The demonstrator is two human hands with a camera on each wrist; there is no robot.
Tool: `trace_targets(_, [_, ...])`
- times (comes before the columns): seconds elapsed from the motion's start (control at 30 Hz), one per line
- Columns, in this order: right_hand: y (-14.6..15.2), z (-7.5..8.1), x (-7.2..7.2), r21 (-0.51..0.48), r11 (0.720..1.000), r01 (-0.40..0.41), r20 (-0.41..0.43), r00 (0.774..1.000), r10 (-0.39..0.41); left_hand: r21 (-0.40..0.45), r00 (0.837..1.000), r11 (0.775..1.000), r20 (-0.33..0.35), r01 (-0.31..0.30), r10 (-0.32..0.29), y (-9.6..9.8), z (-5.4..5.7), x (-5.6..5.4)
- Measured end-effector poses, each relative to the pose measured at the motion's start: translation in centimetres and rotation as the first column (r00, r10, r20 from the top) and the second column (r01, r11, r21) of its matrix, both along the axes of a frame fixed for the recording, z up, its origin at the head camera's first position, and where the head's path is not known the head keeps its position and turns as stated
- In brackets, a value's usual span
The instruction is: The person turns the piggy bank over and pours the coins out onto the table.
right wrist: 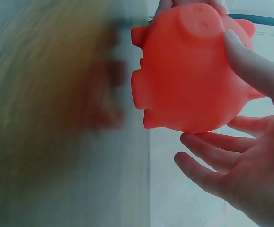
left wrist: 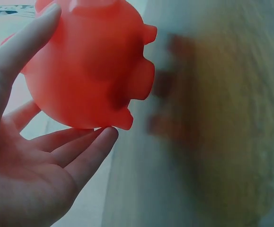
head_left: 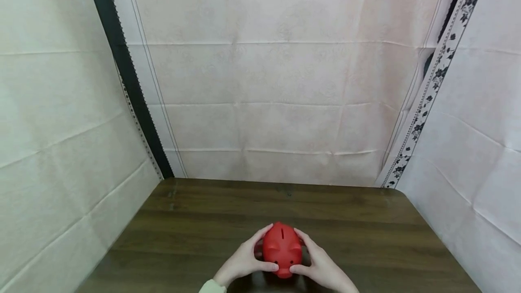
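Note:
Between my two hands is a red piggy bank, its snout toward me and its coin slot on top. My left hand grips it from the left, thumb by the face and fingers round the far side. From the right, my right hand holds it the same way. Both wrist views show the piggy bank raised, its stubby feet apart from the blurred tabletop and its reflection there. In the right wrist view, the thumb lies beside the snout and the fingertips touch the rear.
A dark wooden table lies under the hands. Creased white cloth hangs behind it, with more on the left and right sides. A black strip runs down the left corner and a floral border down the right.

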State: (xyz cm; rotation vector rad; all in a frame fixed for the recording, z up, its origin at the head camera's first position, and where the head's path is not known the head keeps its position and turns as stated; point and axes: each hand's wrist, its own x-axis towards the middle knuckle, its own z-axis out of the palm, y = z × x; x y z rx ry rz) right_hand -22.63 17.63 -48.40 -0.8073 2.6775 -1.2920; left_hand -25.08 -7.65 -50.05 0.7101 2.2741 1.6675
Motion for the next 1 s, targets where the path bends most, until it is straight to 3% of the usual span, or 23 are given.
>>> trace_targets(0.23, [-0.1,0.9,0.9,-0.067,0.993,0.094,-0.079,0.992,-0.099,0.053,0.999,0.998,-0.027,-0.041,0.043,0.5,1.0,1.0])
trace_targets(0.43, [-1.0,1.7,1.4,-0.09,0.982,0.167,-0.134,0.975,-0.178,0.08,0.996,0.993,0.031,-0.083,0.081,1.3,1.9,1.6])
trace_targets(0.57, [-1.8,2.2,1.7,-0.087,0.978,0.189,-0.158,0.967,-0.2,0.109,0.991,0.986,0.065,-0.126,0.12,1.7,1.7,1.7])
trace_targets(0.77, [-2.1,3.1,1.1,-0.159,0.97,0.182,-0.137,0.969,-0.205,0.224,0.971,0.95,0.152,-0.217,0.186,2.1,1.3,1.4])
trace_targets(1.0, [-1.4,3.0,0.0,-0.25,0.947,0.199,-0.1,0.968,-0.23,0.317,0.929,0.893,0.29,-0.319,0.229,2.4,2.0,0.9])
